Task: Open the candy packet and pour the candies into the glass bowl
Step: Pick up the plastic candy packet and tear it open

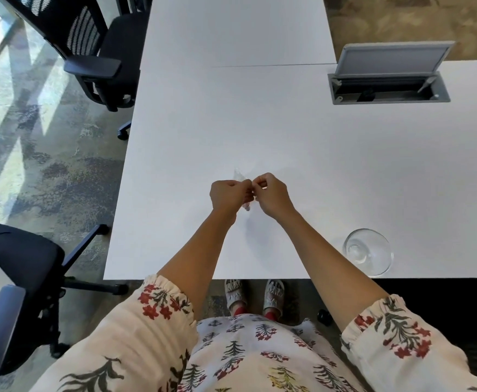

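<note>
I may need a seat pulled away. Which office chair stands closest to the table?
The upper chair, touching the white table's left edge; the lower chair stands clear of it.

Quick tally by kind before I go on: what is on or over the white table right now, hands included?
Hands: 2, left hand and right hand, both pinching the packet
Clear candy packet: 1
Glass bowl: 1, empty
Open cable box: 1
Total: 5

Bright daylight from the left; wide-angle bending at edges.
</note>
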A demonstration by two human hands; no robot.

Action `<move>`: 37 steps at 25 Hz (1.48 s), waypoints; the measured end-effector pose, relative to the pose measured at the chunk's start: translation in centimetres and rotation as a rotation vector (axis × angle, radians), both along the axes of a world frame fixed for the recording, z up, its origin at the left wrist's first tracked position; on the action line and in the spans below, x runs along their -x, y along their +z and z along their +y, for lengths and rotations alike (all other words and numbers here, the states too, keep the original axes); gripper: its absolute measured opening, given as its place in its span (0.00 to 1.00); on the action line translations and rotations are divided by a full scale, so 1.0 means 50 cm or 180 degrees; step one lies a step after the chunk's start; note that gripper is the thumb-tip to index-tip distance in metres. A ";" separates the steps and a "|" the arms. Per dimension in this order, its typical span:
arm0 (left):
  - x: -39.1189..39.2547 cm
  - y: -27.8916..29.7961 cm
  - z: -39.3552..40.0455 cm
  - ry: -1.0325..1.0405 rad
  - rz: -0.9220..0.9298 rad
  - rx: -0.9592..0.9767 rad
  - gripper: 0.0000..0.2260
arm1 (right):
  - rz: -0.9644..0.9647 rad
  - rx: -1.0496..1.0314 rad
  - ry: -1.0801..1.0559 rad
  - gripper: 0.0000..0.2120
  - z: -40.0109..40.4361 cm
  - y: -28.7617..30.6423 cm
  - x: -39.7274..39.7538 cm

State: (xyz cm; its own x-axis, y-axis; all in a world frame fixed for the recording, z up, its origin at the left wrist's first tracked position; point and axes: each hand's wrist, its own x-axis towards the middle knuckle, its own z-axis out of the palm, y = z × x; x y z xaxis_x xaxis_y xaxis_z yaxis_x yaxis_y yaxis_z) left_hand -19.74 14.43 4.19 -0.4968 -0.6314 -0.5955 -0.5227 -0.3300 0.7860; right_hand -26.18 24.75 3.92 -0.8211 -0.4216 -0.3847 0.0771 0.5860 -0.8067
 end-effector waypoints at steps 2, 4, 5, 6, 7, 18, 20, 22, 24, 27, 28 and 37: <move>-0.003 -0.002 0.000 -0.0081 0.0006 0.0006 0.07 | 0.0125 0.0123 0.0057 0.05 0.009 0.001 0.003; -0.005 -0.004 0.009 -0.0051 0.0193 -0.0154 0.08 | 0.0186 0.0226 0.0088 0.04 0.016 0.003 0.005; -0.005 -0.004 0.016 -0.0012 0.0306 -0.0295 0.09 | 0.0278 0.0194 0.0107 0.04 0.018 0.003 0.005; -0.003 -0.002 0.022 0.0029 0.0385 -0.0419 0.09 | 0.0407 0.0117 0.0108 0.05 0.020 0.004 0.004; -0.001 -0.003 0.025 0.0059 0.0429 -0.0490 0.09 | 0.0525 0.0034 0.0073 0.06 0.021 0.004 0.003; 0.028 0.018 0.039 -0.0770 -0.0149 0.0360 0.09 | 0.0628 -0.0225 -0.0124 0.07 0.045 0.013 0.007; 0.031 0.025 0.041 -0.0950 -0.0276 0.0623 0.13 | 0.0758 -0.0356 0.0003 0.08 0.046 0.012 0.003; 0.037 0.033 0.043 -0.1025 -0.0334 0.0827 0.14 | 0.0852 -0.0484 0.0001 0.09 0.049 0.010 0.005; 0.042 0.037 0.045 -0.1000 -0.0273 0.0807 0.09 | 0.0942 -0.0636 -0.0211 0.09 0.057 0.009 0.021; 0.038 0.035 0.044 -0.0930 -0.0255 0.0609 0.06 | 0.0990 -0.0656 -0.0376 0.07 0.080 0.012 0.054; 0.037 0.033 0.044 -0.0917 -0.0257 0.0546 0.08 | 0.1013 -0.0647 -0.0360 0.07 0.087 0.014 0.062; 0.062 0.060 0.068 -0.0936 -0.0216 0.0704 0.04 | 0.0939 -0.0393 -0.0650 0.06 0.150 -0.001 0.065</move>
